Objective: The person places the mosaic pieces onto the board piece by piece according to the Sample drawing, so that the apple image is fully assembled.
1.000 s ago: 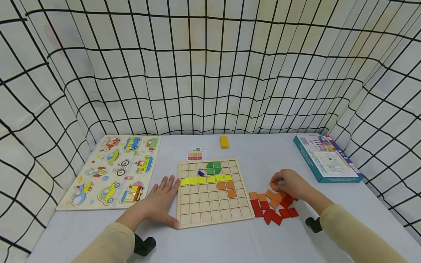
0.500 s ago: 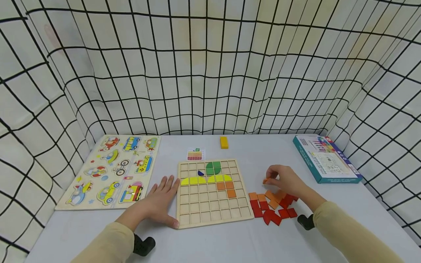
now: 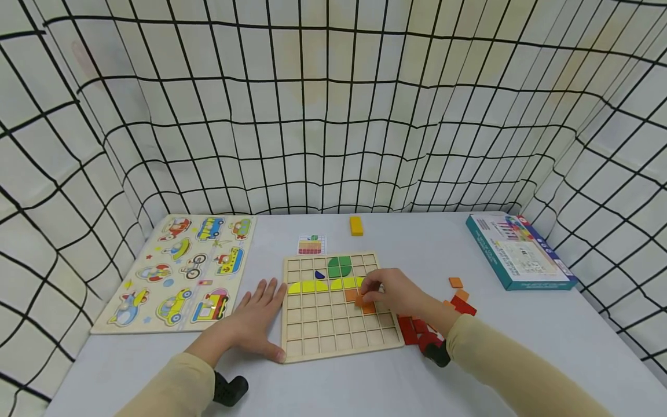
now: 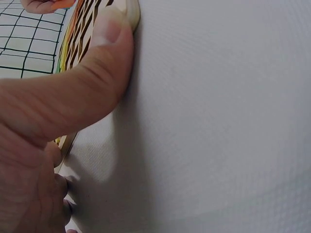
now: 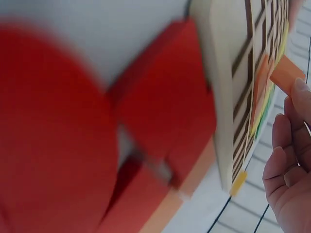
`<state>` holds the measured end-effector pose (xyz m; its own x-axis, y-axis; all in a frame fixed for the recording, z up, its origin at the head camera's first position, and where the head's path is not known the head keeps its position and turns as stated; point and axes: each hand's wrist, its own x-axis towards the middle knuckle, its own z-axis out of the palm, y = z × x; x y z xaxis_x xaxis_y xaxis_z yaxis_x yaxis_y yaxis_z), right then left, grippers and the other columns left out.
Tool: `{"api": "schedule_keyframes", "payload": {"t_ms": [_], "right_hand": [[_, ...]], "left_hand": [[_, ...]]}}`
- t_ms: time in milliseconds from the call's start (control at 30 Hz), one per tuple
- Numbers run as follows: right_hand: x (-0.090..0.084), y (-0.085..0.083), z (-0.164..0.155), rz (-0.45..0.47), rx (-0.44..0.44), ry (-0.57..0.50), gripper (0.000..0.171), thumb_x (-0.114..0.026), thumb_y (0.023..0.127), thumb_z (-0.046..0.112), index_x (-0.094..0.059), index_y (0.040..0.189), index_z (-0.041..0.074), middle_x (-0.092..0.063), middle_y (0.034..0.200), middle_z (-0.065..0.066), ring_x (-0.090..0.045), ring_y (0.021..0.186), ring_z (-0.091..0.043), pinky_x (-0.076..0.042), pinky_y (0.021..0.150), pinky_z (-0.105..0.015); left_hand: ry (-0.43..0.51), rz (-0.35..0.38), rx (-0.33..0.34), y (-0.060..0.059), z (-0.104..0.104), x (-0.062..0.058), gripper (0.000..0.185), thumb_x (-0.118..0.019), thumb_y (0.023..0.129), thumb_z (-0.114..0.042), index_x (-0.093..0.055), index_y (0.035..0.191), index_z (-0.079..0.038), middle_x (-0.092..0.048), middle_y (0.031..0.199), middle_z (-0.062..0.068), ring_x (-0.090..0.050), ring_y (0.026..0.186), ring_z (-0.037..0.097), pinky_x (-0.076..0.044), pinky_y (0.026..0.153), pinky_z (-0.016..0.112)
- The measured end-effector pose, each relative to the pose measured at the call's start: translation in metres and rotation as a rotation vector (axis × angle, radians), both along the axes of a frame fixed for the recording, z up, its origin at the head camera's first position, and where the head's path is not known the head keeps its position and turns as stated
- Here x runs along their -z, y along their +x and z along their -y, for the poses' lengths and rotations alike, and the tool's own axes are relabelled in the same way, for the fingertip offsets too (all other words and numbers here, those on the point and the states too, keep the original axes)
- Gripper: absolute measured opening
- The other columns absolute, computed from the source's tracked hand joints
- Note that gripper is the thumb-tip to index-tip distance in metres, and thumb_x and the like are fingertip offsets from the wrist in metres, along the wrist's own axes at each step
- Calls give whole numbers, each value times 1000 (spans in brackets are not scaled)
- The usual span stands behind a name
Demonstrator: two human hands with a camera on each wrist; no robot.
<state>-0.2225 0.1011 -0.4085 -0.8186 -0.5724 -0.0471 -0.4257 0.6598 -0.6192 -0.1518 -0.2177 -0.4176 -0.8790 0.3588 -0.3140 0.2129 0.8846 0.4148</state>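
A wooden grid board (image 3: 310, 330) lies on the white table. My left hand (image 3: 252, 321) rests flat at its left side, fingers spread, the thumb (image 4: 109, 34) on the near left corner. Over the board's right part, my right hand (image 3: 398, 292) pinches an orange square tile (image 5: 286, 75) between thumb and fingers, tilted above the cells. Orange tiles (image 3: 351, 295) sit in cells beneath it, partly hidden by the hand. Yellow pieces (image 3: 307, 286) form a row across the board. Green pieces (image 3: 340, 267) and a small dark blue piece (image 3: 319, 275) are farther back.
Loose red tiles (image 3: 407, 330) and orange tiles (image 3: 455, 282) lie right of the board, partly under my right forearm. A picture card (image 3: 311, 245) and yellow block (image 3: 356, 226) lie behind. A vehicle puzzle (image 3: 177, 272) is left, a box (image 3: 521, 252) right.
My right hand has picked an orange tile from the loose pile and carried it left over the board. The left hand has stayed in place.
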Motion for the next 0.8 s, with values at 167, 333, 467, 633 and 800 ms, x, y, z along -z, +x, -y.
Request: {"api": "schedule_keyframes", "payload": {"t_ms": [167, 333, 467, 633, 800], "right_hand": [[4, 3, 14, 31, -30, 19, 3, -75, 92, 9, -73, 94, 12, -67, 85, 8, -57, 84, -11, -52, 74, -19], [7, 4, 19, 13, -22, 51, 4, -76, 92, 12, -74, 93, 10, -68, 86, 8, -57, 83, -10, -52, 73, -20], [10, 4, 21, -23, -17, 83, 7, -77, 92, 16, -76, 92, 9, -70, 88, 7, -58, 84, -10, -54, 76, -22], [12, 4, 22, -71, -43, 123, 7, -77, 93, 16, -78, 92, 10, -70, 90, 7, -59, 86, -10, -55, 77, -24], [10, 5, 22, -100, -56, 134, 3, -79, 90, 16, -77, 89, 14, -70, 88, 8, -59, 86, -9, -55, 77, -24]], "left_hand": [[4, 2, 0, 1, 0, -1, 135, -93, 64, -50, -16, 162, 3, -5, 170, 29, 2, 157, 51, -2, 124, 70], [1, -3, -1, 1, 0, -1, 135, -93, 64, -50, -17, 161, 3, -6, 169, 29, 1, 156, 51, -3, 124, 71], [-8, -2, -3, 1, -1, -1, 134, -94, 64, -49, -17, 161, 3, -6, 169, 30, 1, 156, 51, -3, 124, 70], [-9, -4, -3, 1, -1, -2, 134, -93, 64, -49, -17, 161, 3, -7, 169, 29, 1, 157, 51, -3, 124, 70], [-6, -11, -1, 1, -1, 0, 133, -94, 65, -48, -17, 161, 4, -7, 169, 30, 1, 156, 52, -3, 124, 71]]}}
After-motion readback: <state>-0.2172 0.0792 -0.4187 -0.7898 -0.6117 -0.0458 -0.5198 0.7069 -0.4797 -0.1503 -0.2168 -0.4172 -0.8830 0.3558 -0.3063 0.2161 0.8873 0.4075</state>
